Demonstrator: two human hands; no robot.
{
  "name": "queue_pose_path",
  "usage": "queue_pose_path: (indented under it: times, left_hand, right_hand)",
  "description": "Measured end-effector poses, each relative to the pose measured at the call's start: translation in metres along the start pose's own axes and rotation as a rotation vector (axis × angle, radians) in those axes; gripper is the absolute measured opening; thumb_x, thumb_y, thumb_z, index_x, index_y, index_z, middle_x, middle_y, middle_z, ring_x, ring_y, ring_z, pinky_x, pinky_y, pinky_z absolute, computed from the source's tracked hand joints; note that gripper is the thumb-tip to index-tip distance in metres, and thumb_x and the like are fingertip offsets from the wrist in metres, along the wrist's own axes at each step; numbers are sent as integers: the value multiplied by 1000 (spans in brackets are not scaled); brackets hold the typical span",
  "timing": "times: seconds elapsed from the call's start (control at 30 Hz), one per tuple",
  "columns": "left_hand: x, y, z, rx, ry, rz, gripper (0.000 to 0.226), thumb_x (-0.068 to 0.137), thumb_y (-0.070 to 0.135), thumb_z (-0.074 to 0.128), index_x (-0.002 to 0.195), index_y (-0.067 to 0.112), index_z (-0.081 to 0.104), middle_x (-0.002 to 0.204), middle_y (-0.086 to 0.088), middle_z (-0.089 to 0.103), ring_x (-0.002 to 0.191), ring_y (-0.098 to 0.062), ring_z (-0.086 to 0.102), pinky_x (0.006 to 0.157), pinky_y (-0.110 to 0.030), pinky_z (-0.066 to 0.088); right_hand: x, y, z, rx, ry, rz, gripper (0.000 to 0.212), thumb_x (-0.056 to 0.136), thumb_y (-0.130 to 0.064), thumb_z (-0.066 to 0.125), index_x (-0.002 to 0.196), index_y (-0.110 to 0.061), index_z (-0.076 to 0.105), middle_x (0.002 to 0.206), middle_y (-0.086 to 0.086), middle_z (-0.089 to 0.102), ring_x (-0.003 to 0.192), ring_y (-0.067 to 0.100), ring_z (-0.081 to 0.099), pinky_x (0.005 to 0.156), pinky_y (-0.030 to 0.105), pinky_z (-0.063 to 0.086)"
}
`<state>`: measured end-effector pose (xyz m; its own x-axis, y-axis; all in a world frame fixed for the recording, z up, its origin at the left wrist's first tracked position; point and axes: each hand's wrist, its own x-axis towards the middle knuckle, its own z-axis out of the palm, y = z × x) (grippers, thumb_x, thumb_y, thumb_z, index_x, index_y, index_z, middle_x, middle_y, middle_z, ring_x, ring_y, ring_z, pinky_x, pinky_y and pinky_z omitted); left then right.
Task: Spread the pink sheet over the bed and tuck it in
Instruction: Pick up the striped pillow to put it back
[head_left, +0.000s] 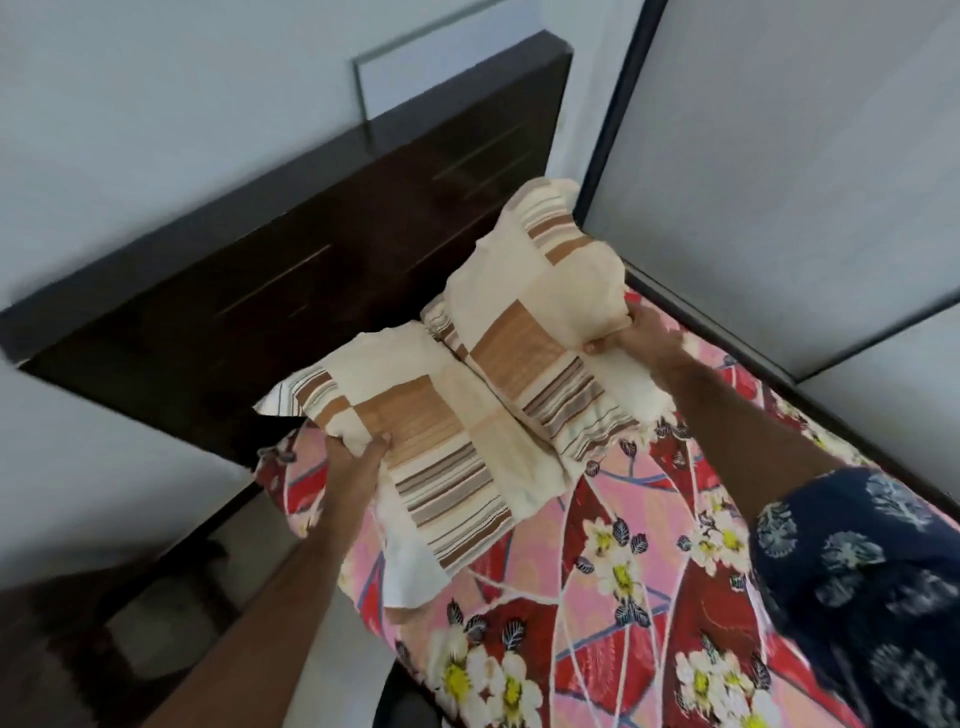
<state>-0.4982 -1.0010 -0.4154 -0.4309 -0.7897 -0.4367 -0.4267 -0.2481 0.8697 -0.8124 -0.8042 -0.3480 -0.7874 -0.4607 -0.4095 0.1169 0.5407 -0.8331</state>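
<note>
The pink sheet (613, 587), printed with red panels and white flowers, covers the bed from its head down to the bottom of the view. Two cream pillows with brown stripes lie at the head of the bed. My left hand (358, 457) grips the near left corner of the left pillow (436, 431). My right hand (631, 332) holds the right edge of the right pillow (540, 306), which leans up toward the headboard. Both forearms reach forward over the sheet.
A dark wooden headboard (291, 280) stands behind the pillows against a pale wall. A dark-framed panel (779, 171) runs along the bed's right side. Floor and a dark piece of furniture (104, 613) lie to the left of the bed.
</note>
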Motion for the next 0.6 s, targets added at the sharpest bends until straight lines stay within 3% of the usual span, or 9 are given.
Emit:
queue_pose_path:
  times: [0.07, 0.13, 0.2, 0.27, 0.3, 0.37, 0.43, 0.5, 0.6]
  left_hand:
    - [29, -8, 19, -80, 15, -20, 31, 92, 18, 69, 119, 25, 55, 115, -7, 68, 112, -37, 65, 96, -49, 55]
    - [61, -17, 32, -99, 53, -72, 42, 92, 19, 69, 129, 19, 49, 121, -14, 67, 115, -47, 61, 96, -60, 50]
    - [92, -31, 40, -92, 128, -97, 55, 91, 18, 70, 138, 11, 42, 127, -18, 63, 117, -47, 60, 92, -54, 56]
    - [121, -52, 44, -1, 191, -91, 71, 89, 19, 74, 144, 7, 32, 140, -21, 50, 126, -39, 54, 94, -45, 55]
    - [134, -63, 45, 173, 211, -59, 83, 87, 23, 76, 149, 8, 23, 148, -23, 38, 133, -40, 46, 100, -51, 51]
    - [151, -82, 49, 631, 141, 136, 101, 84, 35, 78, 156, 10, 12, 160, -22, 18, 144, -42, 29, 110, -60, 36]
    - [166, -92, 60, 954, -92, 432, 96, 86, 49, 70, 159, 22, 15, 166, -12, 14, 151, -35, 19, 114, -62, 24]
    - [181, -96, 70, 1168, -302, 556, 86, 92, 61, 53, 159, 36, 6, 168, -2, 1, 153, -27, 0, 118, -64, 16]
    - [199, -105, 71, 1253, -382, 499, 82, 93, 66, 45, 159, 38, 2, 168, -1, -3, 153, -27, -6, 119, -62, 16]
  right_hand:
    - [51, -5, -15, -49, 22, -5, 69, 65, -1, 86, 128, -15, 62, 116, 4, 67, 114, 28, 60, 98, 30, 46]
    - [99, -7, -22, -190, 67, 13, 74, 64, -16, 88, 132, -17, 59, 125, 5, 64, 119, 29, 57, 101, 41, 43]
    - [140, 5, -18, -426, 192, 21, 84, 64, -39, 85, 137, -17, 50, 136, 11, 55, 128, 36, 49, 105, 51, 40]
    - [159, 28, 5, -662, 280, 42, 92, 75, -44, 80, 149, -20, 32, 152, 16, 34, 139, 43, 32, 111, 61, 31]
    - [160, 42, 23, -734, 217, 35, 97, 79, -45, 79, 154, -22, 23, 159, 16, 22, 144, 44, 23, 113, 63, 25]
    - [154, 73, 67, -860, -113, -17, 107, 81, -50, 76, 160, -28, 7, 166, 15, -1, 150, 45, 4, 117, 65, 16]
    - [154, 113, 110, -999, -368, -82, 110, 81, -53, 75, 159, -36, -1, 166, 10, -16, 150, 43, -13, 115, 71, 14]
    - [153, 137, 135, -1044, -414, -74, 112, 80, -54, 74, 157, -41, -6, 165, 6, -22, 149, 42, -21, 110, 77, 17]
    - [156, 148, 142, -1066, -387, -63, 113, 80, -57, 73, 156, -42, -9, 164, 5, -25, 149, 41, -22, 111, 77, 17]
